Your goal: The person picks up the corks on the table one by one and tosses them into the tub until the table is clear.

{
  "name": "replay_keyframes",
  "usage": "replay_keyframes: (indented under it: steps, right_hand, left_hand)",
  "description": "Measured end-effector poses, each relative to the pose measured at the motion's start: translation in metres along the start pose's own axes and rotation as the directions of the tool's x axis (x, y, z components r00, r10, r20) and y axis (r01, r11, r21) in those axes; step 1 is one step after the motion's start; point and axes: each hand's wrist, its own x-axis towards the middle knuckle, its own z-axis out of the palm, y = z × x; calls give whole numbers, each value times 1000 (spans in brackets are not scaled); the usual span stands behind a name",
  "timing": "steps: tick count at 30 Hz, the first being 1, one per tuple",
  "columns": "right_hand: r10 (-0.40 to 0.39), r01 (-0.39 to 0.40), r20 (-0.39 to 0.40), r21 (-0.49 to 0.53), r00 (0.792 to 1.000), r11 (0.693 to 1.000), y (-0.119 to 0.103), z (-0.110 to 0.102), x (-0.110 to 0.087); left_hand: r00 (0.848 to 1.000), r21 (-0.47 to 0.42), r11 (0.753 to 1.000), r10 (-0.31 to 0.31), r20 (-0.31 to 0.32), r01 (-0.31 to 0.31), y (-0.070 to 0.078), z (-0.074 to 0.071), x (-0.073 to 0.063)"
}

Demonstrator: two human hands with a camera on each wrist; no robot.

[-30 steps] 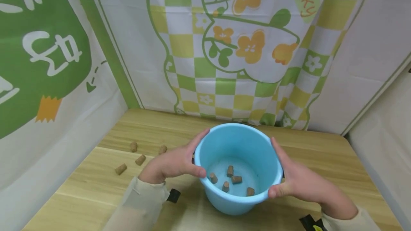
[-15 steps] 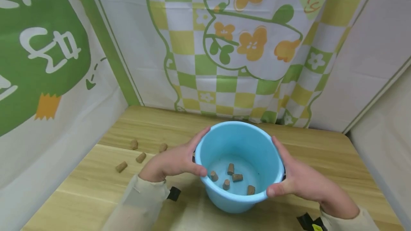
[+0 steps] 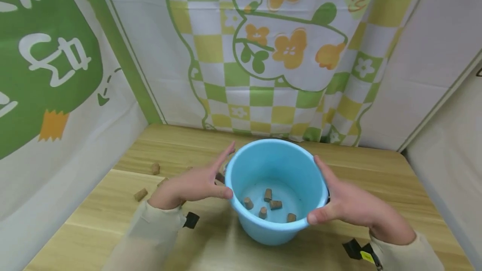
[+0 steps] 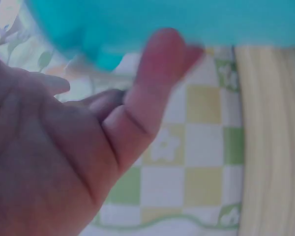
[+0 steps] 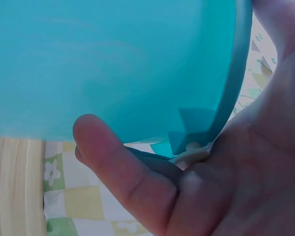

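A light-blue plastic bucket (image 3: 273, 233) stands on the wooden table, with several brown corks (image 3: 275, 205) lying on its floor. On its left side, my left hand (image 3: 193, 185) is spread, its thumb tip at the rim and its index finger lifted off it. The left wrist view shows those fingers (image 4: 152, 88) extended beside the blue wall. My right hand (image 3: 346, 200) holds the bucket's right side, thumb on the rim and fingers along the outer wall. From the right wrist, the bent fingers (image 5: 132, 177) show under a rim handle.
Several more corks lie on the table (image 3: 90, 216) left of the bucket, such as one cork (image 3: 141, 195) near the left edge; my left hand partly covers others. A checked, flowered curtain (image 3: 260, 95) hangs at the back. A green-and-white printed wall (image 3: 49, 74) rises on the left.
My left hand has loosened from the bucket and shifted left, its fingers spreading away from the rim. The right hand keeps its hold. The corks inside lie as before.
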Motion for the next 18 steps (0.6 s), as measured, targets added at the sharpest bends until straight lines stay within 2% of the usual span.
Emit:
replay_keyframes:
  steps: [2, 4, 5, 7, 9, 12, 15, 17, 18]
  right_hand:
    - [5, -5, 4, 6, 1000, 1000, -1, 0, 0]
    - [1, -1, 4, 11, 1000, 1000, -2, 0, 0]
    - [-1, 1, 3, 13, 1000, 1000, -2, 0, 1]
    - [-4, 4, 2, 25, 1000, 1000, -2, 0, 1]
    - [-6, 6, 1, 26, 1000, 1000, -1, 0, 2]
    - [-10, 10, -1, 24, 1000, 1000, 0, 0, 2]
    - [-19, 19, -3, 14, 1000, 1000, 1, 1, 2]
    - [-20, 20, -3, 15, 1000, 1000, 2, 1, 1]
    - [-20, 20, -3, 16, 1000, 1000, 2, 2, 1]
  left_hand:
    - [999, 38, 999, -22, -33, 24, 2, -9, -11]
    - [994, 91, 993, -60, -92, 68, 4, -20, -23]
    - [989, 110, 990, -75, -126, 89, 4, -26, -30]
    - [975, 90, 989, -99, -200, 119, 3, -37, -44]
    - [954, 53, 988, -124, -275, 144, 1, -47, -59]
    - [930, -11, 995, -98, -355, 101, -9, -57, -81]
    - [900, -9, 997, -73, -430, 77, -22, -62, -100]
    - [870, -35, 996, -87, -486, 80, -32, -63, -110]
    - [852, -83, 994, -105, -513, 72, -38, -63, -114]
